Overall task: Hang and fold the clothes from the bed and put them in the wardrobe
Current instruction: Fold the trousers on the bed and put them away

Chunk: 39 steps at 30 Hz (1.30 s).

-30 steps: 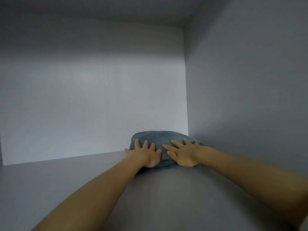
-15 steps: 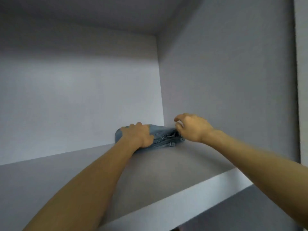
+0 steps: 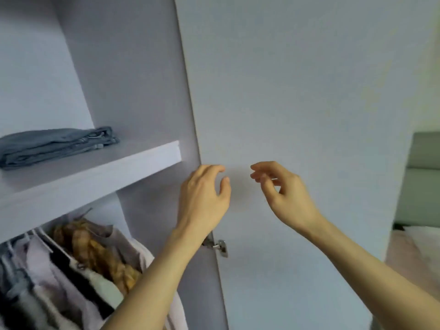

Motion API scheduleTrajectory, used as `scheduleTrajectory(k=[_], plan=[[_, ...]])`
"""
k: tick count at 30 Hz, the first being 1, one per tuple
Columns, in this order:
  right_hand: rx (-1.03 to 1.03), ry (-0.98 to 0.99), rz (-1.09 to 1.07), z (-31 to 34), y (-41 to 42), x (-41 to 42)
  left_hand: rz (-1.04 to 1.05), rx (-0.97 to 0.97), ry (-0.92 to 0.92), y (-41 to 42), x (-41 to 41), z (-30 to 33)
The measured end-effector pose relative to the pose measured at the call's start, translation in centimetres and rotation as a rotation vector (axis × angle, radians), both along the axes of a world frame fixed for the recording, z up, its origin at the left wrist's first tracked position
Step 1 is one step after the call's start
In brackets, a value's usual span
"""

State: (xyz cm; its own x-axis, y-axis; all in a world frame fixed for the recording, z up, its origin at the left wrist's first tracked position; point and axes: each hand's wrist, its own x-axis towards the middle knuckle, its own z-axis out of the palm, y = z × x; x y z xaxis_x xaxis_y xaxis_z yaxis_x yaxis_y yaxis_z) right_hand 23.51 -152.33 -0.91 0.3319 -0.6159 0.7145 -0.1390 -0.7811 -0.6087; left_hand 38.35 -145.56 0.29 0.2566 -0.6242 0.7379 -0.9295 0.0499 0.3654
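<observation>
- Jeans [image 3: 54, 145]: faded blue-grey denim.
- Shelf [image 3: 95, 177] and door [image 3: 297, 91]: pale lilac-grey, plain.
- Hinge [image 3: 220, 246]: silver metal.
- Hanging clothes [image 3: 71, 270]: pale pink, black, cream, and one orange-brown checked piece.
- Headboard [image 3: 423, 177]: muted green.
- Bedding [image 3: 414, 253]: pale pink.

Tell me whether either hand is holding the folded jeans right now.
No. The jeans lie alone on the shelf, while the left hand and right hand hang empty before the door.
</observation>
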Motion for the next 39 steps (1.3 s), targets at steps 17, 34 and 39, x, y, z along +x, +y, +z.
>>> scheduleTrajectory(k=[17, 34, 39], plan=[[0.759, 0.086, -1.092, -21.6, 24.2, -48.3, -1.221, 0.74, 0.071, 4.5, -49.7, -21.4], [1.049, -0.446, -1.912, -26.0, 58.6, -48.2, -2.053, 1.033, -0.405, 28.4, -65.2, -25.4], [1.063, -0.489, -1.989, -27.1, 66.1, -49.7, -2.129, 1.084, -0.361, 37.1, -68.7, -26.2]])
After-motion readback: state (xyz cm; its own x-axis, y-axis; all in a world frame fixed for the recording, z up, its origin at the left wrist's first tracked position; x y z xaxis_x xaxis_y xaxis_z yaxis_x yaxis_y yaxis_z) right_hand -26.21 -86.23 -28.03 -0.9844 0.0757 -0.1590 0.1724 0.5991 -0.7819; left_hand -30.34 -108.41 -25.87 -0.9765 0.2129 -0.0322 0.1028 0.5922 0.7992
